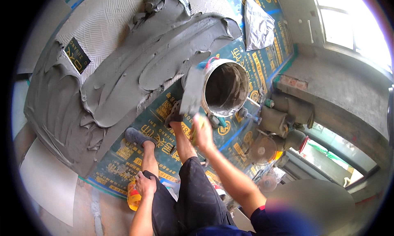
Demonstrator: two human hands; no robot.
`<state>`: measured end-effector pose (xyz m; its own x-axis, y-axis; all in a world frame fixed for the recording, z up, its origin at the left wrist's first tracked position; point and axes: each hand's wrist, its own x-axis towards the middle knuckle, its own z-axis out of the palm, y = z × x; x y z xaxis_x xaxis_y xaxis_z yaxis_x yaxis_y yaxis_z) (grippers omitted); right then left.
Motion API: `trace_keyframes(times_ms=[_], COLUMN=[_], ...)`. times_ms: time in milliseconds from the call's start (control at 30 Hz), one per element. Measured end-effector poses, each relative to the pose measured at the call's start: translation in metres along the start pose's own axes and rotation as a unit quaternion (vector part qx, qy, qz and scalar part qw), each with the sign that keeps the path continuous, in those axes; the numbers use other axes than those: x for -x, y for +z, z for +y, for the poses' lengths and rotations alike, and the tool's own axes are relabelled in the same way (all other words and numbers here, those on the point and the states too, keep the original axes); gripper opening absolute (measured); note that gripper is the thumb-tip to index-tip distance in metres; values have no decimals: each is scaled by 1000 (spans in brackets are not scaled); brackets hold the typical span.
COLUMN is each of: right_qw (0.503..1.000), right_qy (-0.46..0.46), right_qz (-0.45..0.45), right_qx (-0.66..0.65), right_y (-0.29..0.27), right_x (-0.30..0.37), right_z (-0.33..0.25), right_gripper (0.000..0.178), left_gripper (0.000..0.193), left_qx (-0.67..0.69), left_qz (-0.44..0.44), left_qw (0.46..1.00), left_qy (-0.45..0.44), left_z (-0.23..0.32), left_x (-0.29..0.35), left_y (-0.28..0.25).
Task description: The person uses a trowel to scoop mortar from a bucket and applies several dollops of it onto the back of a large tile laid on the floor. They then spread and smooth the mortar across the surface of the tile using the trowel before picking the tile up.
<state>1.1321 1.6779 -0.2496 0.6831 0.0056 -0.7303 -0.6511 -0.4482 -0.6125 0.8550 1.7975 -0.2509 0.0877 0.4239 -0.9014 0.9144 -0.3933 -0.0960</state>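
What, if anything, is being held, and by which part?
The right hand holds a trowel by its yellowish handle; the left hand rests at the knee, apparently empty.

Daylight is pouring in over roughly finished grey walls (334, 96).
At upper right, a window (336, 27) is glowing white; a reddish brick patch (292, 83) is showing below it, and a lower window (324, 164) is letting in softer light. A dark green floor covering (279, 37), yellow-printed and crossed by blue tape (228, 141), is stretching over the brownish-grey floor (111, 207).
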Motion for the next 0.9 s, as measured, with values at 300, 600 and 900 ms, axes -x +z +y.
trace_keyframes(times_ms=[300, 600, 900], right_qw=[993, 997, 999], right_qy=[91, -1, -46], right_qz=[20, -55, 28], right_qx=[-75, 47, 7], right_y=[12, 23, 92], right_x=[-72, 23, -88], right_z=[-55, 0, 78], right_gripper=[47, 34, 18], left_gripper=[50, 47, 52], left_qx=[-8, 30, 29], left_qz=[13, -8, -13], left_qw=[1000, 1000, 999], left_qy=[19, 1, -10], left_z=[-8, -13, -11], left_x=[1, 7, 7], left_y=[-1, 3, 15])
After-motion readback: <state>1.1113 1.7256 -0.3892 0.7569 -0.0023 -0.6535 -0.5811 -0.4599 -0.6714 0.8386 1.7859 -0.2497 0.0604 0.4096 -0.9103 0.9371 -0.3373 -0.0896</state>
